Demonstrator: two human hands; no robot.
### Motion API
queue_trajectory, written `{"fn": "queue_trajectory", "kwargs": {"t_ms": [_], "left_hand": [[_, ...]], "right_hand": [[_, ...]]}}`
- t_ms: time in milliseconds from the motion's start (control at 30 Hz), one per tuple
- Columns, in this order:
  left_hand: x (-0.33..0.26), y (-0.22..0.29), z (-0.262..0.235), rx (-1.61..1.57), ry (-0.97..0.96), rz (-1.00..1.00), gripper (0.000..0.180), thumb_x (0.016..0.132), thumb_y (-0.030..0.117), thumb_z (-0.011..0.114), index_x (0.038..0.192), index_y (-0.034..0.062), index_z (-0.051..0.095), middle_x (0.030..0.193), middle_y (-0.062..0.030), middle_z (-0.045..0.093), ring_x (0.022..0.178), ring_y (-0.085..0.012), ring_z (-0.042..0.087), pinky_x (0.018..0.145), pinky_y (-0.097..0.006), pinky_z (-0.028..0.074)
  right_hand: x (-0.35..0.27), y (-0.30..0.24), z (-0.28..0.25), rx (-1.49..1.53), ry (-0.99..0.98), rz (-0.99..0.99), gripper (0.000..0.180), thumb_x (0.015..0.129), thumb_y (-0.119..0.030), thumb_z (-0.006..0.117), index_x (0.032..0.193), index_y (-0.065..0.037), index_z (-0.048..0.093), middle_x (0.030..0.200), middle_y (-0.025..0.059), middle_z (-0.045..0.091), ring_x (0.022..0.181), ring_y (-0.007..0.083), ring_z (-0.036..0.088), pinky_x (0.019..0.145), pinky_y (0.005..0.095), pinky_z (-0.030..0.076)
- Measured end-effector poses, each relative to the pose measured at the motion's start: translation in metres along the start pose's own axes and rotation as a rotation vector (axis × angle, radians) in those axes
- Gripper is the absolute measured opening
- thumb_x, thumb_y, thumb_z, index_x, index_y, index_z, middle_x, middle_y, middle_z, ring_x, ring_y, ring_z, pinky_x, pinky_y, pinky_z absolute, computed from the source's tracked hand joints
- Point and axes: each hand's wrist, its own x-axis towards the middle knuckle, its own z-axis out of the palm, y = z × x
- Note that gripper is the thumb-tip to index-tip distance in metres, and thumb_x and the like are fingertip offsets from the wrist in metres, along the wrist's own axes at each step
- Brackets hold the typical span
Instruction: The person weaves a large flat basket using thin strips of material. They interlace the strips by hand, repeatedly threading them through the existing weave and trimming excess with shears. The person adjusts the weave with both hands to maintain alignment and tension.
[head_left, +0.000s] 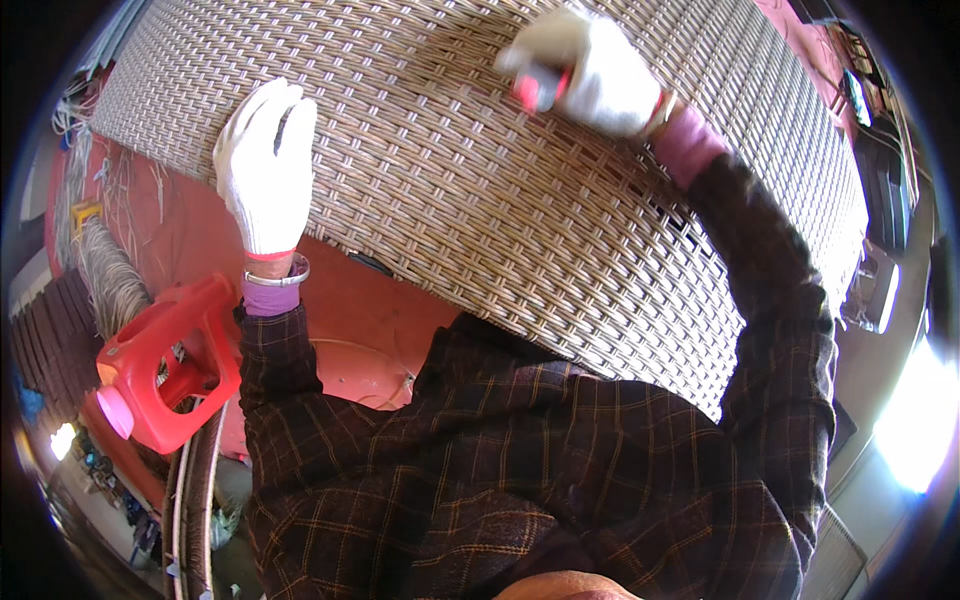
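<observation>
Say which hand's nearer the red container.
Left: the left hand lies on the woven panel, above and right of the red container in view. The right hand, gripping a red-and-grey object, is much farther upper right.

No readable lettering or numbers.

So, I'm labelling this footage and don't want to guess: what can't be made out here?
All in the head view:
- Grey-and-red tool in the right hand: its kind is unclear, blurred and partly covered by the fingers.
- Left hand: palm hidden by its own back.
- Woven piece: far side cut off by the top edge.
- Red jug: contents hidden by its walls.
- Items at lower left: too small.
</observation>
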Motion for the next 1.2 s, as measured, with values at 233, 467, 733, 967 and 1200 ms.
{"fn": "queue_trajectory", "kwargs": {"t_ms": [233,467,733,967,1200], "left_hand": [[0.001,-0.001,0.003,-0.003,-0.020,-0.030,0.021,0.099,0.018,0.078,0.111,0.0013,0.082,0.119,-0.0161,0.080,0.111,-0.0337,0.076,0.101,-0.043,0.057],[0.005,-0.002,0.006,0.007,-0.046,-0.031,0.022,0.101,0.018,0.075,0.112,-0.0006,0.080,0.118,-0.0183,0.080,0.110,-0.0348,0.076,0.100,-0.043,0.058],[0.007,-0.001,0.008,0.007,-0.068,-0.054,0.023,0.102,0.018,0.073,0.114,-0.0001,0.079,0.119,-0.0172,0.080,0.112,-0.0342,0.075,0.102,-0.043,0.057],[0.008,-0.001,0.010,-0.035,-0.067,-0.098,0.025,0.102,0.020,0.073,0.117,0.0008,0.080,0.121,-0.0160,0.080,0.114,-0.0331,0.075,0.105,-0.043,0.055],[0.007,-0.007,0.017,0.000,-0.058,-0.106,0.025,0.103,0.021,0.073,0.118,0.0015,0.080,0.124,-0.0160,0.079,0.119,-0.0324,0.073,0.108,-0.043,0.054]], "right_hand": [[-0.051,-0.054,-0.018,0.219,-0.021,-0.344,0.024,0.082,-0.017,0.088,0.105,-0.012,0.082,0.091,0.0045,0.079,0.086,0.0231,0.073,0.087,0.0435,0.060],[-0.046,0.035,-0.091,-0.231,0.420,0.351,0.016,0.102,-0.011,0.069,0.091,0.001,0.073,0.068,0.0149,0.063,0.063,0.0159,0.060,0.062,0.0370,0.050],[-0.123,-0.047,-0.016,0.018,0.094,-0.107,0.021,0.077,-0.009,0.086,0.098,-0.010,0.081,0.092,0.0074,0.079,0.089,0.0253,0.076,0.087,0.0413,0.061],[-0.120,-0.051,-0.074,0.354,0.089,-0.096,0.036,0.077,-0.016,0.089,0.110,-0.007,0.079,0.100,0.0079,0.078,0.093,0.0296,0.076,0.085,0.0412,0.064],[-0.069,0.035,-0.100,-0.279,0.371,0.372,0.013,0.098,-0.007,0.067,0.088,0.000,0.070,0.073,0.0194,0.059,0.063,0.0228,0.058,0.061,0.0408,0.047]]}}
